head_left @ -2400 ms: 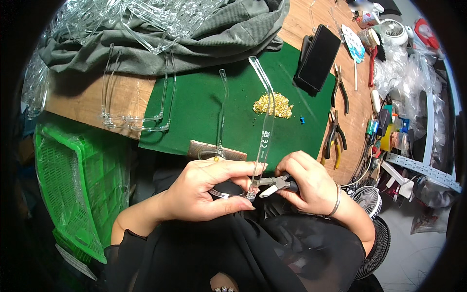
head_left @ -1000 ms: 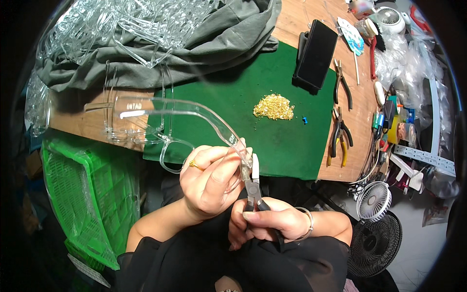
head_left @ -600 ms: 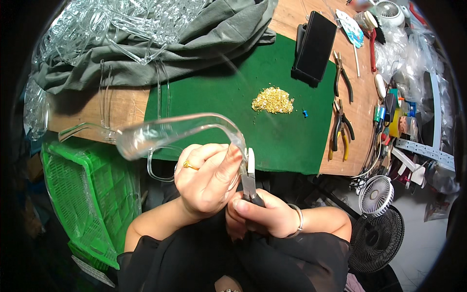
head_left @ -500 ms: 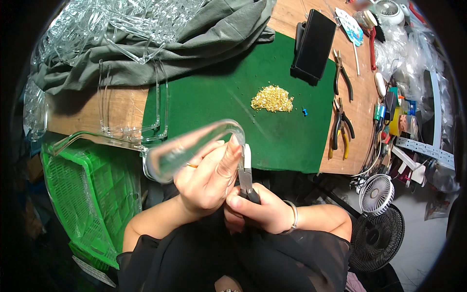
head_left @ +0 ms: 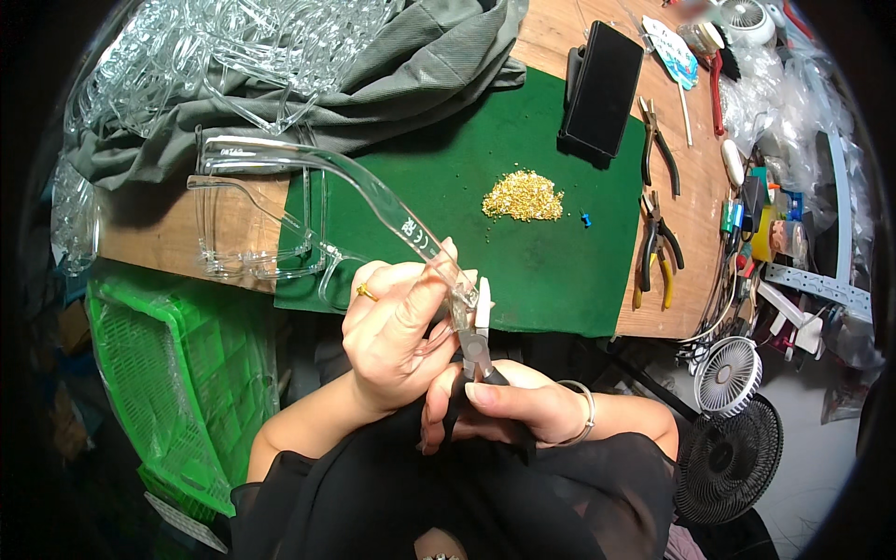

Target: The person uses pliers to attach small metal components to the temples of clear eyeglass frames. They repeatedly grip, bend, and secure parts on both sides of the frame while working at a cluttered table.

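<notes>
Left hand (head_left: 397, 331) grips the clear safety glasses (head_left: 308, 201) by the temple, held above the green mat (head_left: 560, 271); right hand (head_left: 513, 411) squeezes small pliers (head_left: 476, 341) at its hinge end. Probably fastening hardware; steady pressure needed.

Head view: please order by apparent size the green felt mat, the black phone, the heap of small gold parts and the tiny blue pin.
1. Green felt mat
2. Black phone
3. Heap of small gold parts
4. Tiny blue pin
All lie on one bench, so nearness changes little.
</notes>
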`<state>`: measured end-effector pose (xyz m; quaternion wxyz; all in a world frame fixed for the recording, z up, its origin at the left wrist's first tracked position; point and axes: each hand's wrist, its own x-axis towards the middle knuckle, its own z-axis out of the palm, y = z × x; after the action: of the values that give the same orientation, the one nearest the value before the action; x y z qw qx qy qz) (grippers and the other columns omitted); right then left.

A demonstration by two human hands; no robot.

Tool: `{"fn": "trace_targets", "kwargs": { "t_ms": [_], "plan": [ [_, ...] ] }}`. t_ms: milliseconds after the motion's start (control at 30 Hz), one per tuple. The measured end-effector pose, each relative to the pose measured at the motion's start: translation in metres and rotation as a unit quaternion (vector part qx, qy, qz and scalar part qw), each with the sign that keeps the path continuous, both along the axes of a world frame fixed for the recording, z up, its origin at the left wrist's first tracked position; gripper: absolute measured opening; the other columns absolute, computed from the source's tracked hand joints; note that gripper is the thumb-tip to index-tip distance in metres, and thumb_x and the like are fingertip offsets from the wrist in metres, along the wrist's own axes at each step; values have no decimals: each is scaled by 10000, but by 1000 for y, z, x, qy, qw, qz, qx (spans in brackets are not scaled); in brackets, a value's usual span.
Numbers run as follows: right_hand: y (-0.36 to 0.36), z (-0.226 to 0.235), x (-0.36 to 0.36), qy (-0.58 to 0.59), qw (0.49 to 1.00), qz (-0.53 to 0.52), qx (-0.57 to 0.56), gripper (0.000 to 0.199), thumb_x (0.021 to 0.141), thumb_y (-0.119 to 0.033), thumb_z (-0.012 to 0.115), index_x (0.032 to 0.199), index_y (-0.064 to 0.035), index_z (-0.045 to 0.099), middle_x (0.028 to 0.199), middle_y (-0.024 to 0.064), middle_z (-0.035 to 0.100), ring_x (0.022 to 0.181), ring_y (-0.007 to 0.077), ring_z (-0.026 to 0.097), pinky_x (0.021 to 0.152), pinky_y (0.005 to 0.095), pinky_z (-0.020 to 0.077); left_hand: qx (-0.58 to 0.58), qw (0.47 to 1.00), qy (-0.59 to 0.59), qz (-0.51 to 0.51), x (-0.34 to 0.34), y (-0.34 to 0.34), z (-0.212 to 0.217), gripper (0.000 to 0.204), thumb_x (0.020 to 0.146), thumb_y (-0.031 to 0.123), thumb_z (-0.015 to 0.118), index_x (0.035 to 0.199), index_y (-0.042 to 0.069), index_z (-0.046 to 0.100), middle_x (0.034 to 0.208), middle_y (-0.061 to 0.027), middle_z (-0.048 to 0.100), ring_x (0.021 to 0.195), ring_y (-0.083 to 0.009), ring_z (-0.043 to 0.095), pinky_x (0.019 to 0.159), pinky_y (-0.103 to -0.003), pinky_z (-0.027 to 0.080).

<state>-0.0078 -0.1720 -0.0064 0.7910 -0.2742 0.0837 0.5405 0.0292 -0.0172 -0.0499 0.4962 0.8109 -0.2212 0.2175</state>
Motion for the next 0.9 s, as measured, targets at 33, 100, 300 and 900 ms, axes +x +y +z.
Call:
{"fn": "trace_targets", "kwargs": {
  "t_ms": [33, 100, 300, 900],
  "plan": [
    [0, 0, 0, -6, 1000, 0, -2, 384, 929, -400, 444, 1044, -43, 528, 933, 86, 600, 763, 59, 495, 635, 175, 376, -6, 1000, -2, -3, 0, 0, -1, 666, 584, -94, 734, 1200, -94, 479, 815, -126, 652, 704, -194, 603, 658, -280, 486],
    [0, 2, 0, -13, 1000, 3, -21, 351, 930, -370, 458, 1027, -42, 536, 923, 72, 601, 757, 59, 494, 647, 182, 384, -20, 1000, -7, -9, -1, 1, -7, 664, 592, -100, 735, 1201, -102, 470, 837, -134, 654, 736, -198, 612, 682, -280, 487],
    [-30, 17, 19, -196, 969, 100, -110, 168, 906, -168, 540, 966, -11, 534, 858, 18, 562, 831, 97, 520, 782, 254, 429, -202, 967, 142, -60, -7, 5, -8, 626, 637, -77, 717, 1198, -66, 438, 987, -163, 649, 882, -206, 636, 827, -317, 457],
    [-34, -80, 65, -613, 510, 22, -603, 146, 731, -67, 619, 863, -48, 560, 764, 112, 549, 775, 293, 552, 659, 393, 405, -224, 933, 262, -100, -15, 22, 14, 398, 724, -54, 666, 1072, -63, 473, 749, -80, 663, 766, -160, 651, 801, -316, 501]
  ]
}}
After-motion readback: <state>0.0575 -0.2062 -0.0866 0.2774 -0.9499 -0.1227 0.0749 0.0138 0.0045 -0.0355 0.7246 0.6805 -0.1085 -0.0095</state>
